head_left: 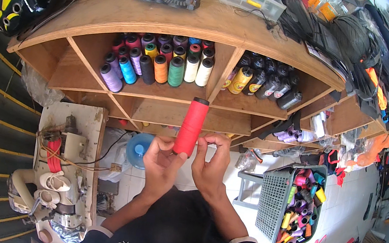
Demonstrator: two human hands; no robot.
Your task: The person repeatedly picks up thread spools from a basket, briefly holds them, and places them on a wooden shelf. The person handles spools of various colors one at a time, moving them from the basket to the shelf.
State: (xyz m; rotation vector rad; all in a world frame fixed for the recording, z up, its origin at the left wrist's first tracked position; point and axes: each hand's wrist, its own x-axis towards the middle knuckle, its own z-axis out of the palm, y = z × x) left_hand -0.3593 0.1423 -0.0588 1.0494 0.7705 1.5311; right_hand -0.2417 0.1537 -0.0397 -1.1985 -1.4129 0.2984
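A tall spool of red thread (pixel 191 127) with a dark top rim stands slightly tilted in front of me. My left hand (pixel 164 160) is closed round its lower end. Beside the spool, my right hand (pixel 211 161) has its thumb and forefinger pinched together close to the red winding. Whatever lies between those fingertips, perhaps a thread end, is too fine to make out. Beyond my hands, a wooden shelf (pixel 157 96) carries rows of upright thread spools, among them a green spool (pixel 176 72), an orange spool (pixel 160 69) and a lilac spool (pixel 111 78).
Dark and yellow spools (pixel 240 80) fill the compartment to the right. A grey plastic basket (pixel 270 205) of mixed spools stands on the floor at right. At left is a sewing machine (pixel 70 152) on a table. A blue water jug (pixel 139 150) sits below the shelf.
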